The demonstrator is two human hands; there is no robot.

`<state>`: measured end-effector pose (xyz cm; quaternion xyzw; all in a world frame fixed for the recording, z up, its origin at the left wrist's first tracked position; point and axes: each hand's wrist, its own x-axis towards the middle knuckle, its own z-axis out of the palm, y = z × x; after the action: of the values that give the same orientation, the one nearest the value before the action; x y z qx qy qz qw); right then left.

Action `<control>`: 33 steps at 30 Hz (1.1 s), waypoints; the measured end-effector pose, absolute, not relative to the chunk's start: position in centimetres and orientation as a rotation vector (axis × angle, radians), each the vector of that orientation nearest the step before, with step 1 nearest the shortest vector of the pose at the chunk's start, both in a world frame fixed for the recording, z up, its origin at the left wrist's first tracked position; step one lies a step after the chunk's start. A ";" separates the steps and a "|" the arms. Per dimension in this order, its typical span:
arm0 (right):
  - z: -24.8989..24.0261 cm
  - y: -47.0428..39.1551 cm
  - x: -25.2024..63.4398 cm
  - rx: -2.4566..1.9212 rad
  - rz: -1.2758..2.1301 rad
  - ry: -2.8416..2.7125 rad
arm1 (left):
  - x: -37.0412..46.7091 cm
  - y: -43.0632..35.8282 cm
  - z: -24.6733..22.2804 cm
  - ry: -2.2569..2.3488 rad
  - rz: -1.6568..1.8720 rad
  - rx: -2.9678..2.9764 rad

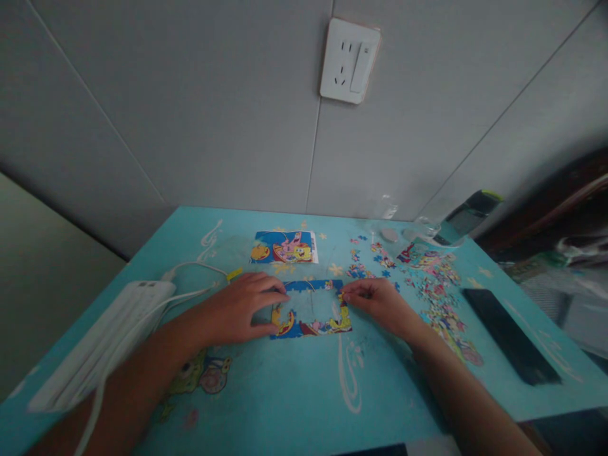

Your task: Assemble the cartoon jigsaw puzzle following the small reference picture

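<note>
A partly joined jigsaw puzzle (327, 327) lies on the light blue table, its border pieces forming a frame around a bare middle. My left hand (244, 307) rests at the puzzle's left edge, with thumb and fingers apart and nothing held. At the upper right corner, my right hand (375, 301) pinches what looks like a small puzzle piece, mostly hidden by the fingertips. Behind the puzzle lies a printed picture card (285, 248) with cartoon figures. Many loose puzzle pieces (444, 310) are spread to the right of my right hand, with a smaller cluster of them behind it.
A white power strip (104, 342) with cables lies along the left side of the table (285, 392). On the right is a long dark flat object (510, 335). Clear plastic packaging (427, 228) stands at the back right. A wall socket (350, 60) is above.
</note>
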<state>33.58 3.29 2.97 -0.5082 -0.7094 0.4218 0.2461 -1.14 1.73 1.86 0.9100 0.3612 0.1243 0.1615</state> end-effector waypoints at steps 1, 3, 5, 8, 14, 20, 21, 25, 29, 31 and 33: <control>2.8 3.3 33.5 -1.379 1.172 -1.920 | -1.2 1.7 1.8 1.027 0.366 2.597; 2.5 3.3 33.5 -1.359 1.195 -1.910 | -1.2 1.7 1.8 1.023 0.374 2.599; 2.2 3.5 33.6 -1.354 1.183 -1.907 | -1.2 1.7 1.8 1.027 0.360 2.601; 1.9 3.7 33.9 -1.403 1.162 -1.867 | -1.1 1.7 1.9 1.040 0.335 2.601; 2.1 3.8 34.1 -1.479 1.171 -1.878 | -1.1 1.6 2.0 1.038 0.294 2.622; 2.4 3.5 33.9 -1.430 1.070 -1.970 | -1.1 1.7 2.0 1.034 0.318 2.621; 2.5 3.5 33.9 -1.435 1.037 -1.992 | -1.1 1.7 2.0 1.035 0.318 2.618; 2.7 3.4 33.8 -1.446 0.949 -2.057 | -1.1 1.7 2.0 1.036 0.322 2.616; 2.9 3.6 34.0 -1.427 0.946 -2.057 | -1.1 1.7 1.8 1.029 0.342 2.619; 3.0 3.7 34.2 -1.417 0.952 -2.044 | -1.1 1.6 1.8 1.031 0.344 2.621; 3.0 3.8 34.4 -1.419 0.941 -2.040 | -1.1 1.6 1.9 1.039 0.334 2.626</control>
<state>34.42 3.81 3.01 -0.5184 -0.7454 0.3438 0.2398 -1.14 1.63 1.86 0.9132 0.3612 0.1161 0.1485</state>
